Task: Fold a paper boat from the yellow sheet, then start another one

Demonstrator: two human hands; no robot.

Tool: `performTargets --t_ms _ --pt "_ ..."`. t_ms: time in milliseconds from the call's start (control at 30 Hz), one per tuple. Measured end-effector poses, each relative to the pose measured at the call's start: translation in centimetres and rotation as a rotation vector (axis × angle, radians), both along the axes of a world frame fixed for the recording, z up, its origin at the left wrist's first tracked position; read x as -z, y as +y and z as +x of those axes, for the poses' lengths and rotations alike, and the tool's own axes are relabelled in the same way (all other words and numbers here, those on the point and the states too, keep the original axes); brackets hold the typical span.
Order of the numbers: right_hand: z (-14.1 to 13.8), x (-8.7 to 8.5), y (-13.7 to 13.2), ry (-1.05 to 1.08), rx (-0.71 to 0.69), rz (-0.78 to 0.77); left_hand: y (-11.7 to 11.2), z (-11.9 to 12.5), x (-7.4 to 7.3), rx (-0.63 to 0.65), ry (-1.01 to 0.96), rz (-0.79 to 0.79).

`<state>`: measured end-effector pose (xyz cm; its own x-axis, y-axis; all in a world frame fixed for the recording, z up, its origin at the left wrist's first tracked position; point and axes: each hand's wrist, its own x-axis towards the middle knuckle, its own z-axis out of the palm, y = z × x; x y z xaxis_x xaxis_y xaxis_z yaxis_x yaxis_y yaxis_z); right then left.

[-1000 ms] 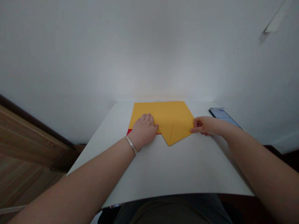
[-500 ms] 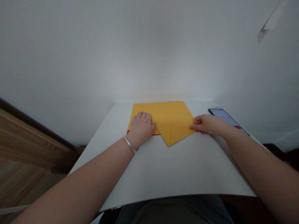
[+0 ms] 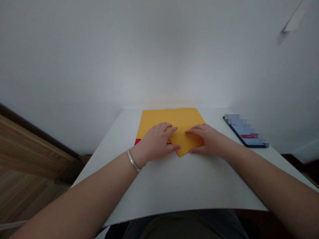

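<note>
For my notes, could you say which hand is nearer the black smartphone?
The right hand, on the folded yellow paper, lies left of the black smartphone; the left hand lies farther left.

One left hand (image 3: 156, 142), one right hand (image 3: 208, 141) — one bangle (image 3: 133, 161), one folded yellow sheet (image 3: 169, 117), one phone (image 3: 246, 135)

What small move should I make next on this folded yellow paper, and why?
Probably crease the fold: slide your right hand outward along the folded yellow paper while your left hand pins it. Both hands rest on the pointed flap, and a red strip shows at the near left edge.
</note>
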<state>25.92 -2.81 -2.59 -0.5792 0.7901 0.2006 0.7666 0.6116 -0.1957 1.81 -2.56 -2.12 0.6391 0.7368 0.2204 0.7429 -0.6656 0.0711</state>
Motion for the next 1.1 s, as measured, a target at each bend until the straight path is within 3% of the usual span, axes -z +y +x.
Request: performTargets --t_ms 333,600,800,1100 --pt "-0.44 -0.09 -0.01 0.043 0.05 0.04 -0.56 0.38 -0.33 0.14 0.043 -0.038" --pt "-0.31 0.25 0.17 -0.017 -0.017 0.099 -0.8 0.48 -0.08 0.159 0.064 0.016" --pt "-0.53 -0.43 -0.29 -0.077 -0.075 0.053 -0.67 0.46 -0.28 0.185 0.07 0.042" --pt "-0.91 -0.44 -0.24 -0.059 -0.001 0.019 -0.98 0.66 -0.72 0.223 0.093 0.044"
